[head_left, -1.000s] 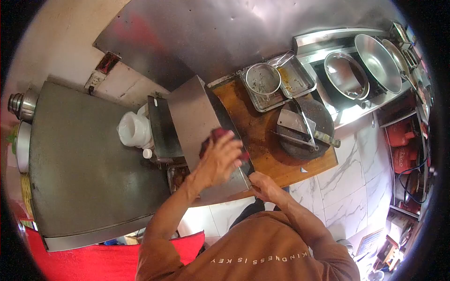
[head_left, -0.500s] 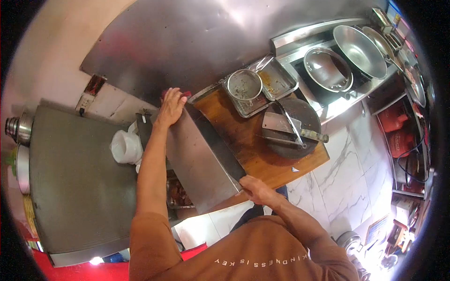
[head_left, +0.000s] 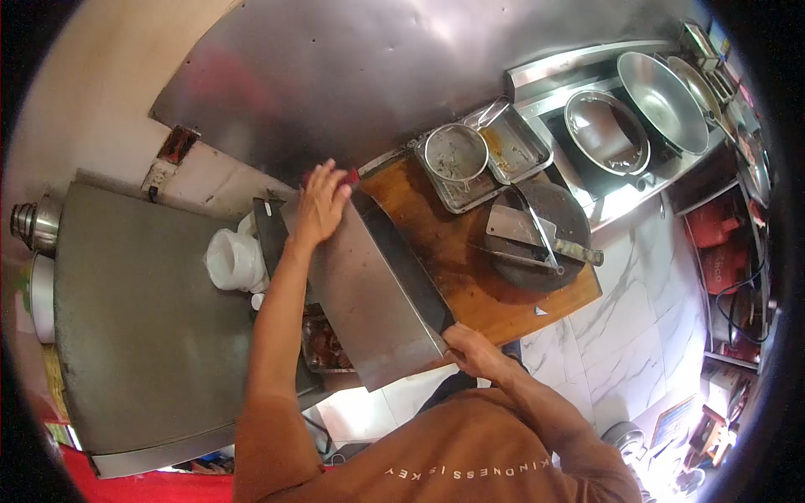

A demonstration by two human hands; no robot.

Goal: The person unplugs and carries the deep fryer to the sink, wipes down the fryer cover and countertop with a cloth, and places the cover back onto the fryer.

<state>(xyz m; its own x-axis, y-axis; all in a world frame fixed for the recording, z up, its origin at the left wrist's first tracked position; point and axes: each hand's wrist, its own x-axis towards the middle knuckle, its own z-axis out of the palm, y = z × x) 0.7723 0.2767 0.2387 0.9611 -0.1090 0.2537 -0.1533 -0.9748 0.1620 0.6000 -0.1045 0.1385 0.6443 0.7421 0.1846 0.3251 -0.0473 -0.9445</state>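
A long metal panel (head_left: 369, 293) lies slanted between my two hands, with a dark strip along its right side. My left hand (head_left: 321, 207) rests at its far end, fingers spread, beside a red cloth-like item (head_left: 349, 178) partly hidden behind them. At the near right corner of the panel, my right hand (head_left: 475, 349) has its fingers wrapped round the edge. A tray of dark reddish food (head_left: 325, 339) shows left of the panel, partly covered by it.
Right of the panel, a wooden board (head_left: 419, 218) bears a strainer (head_left: 456, 152), metal trays and a dark round block (head_left: 570, 218) with a cleaver (head_left: 516, 226). Pans (head_left: 662, 101) stand on the stove. White containers (head_left: 235, 260) are beside the grey counter (head_left: 142, 318).
The view has shifted, so the scene appears farther right. My left hand's fingers are more spread and lifted. My right hand stays on the panel's corner.
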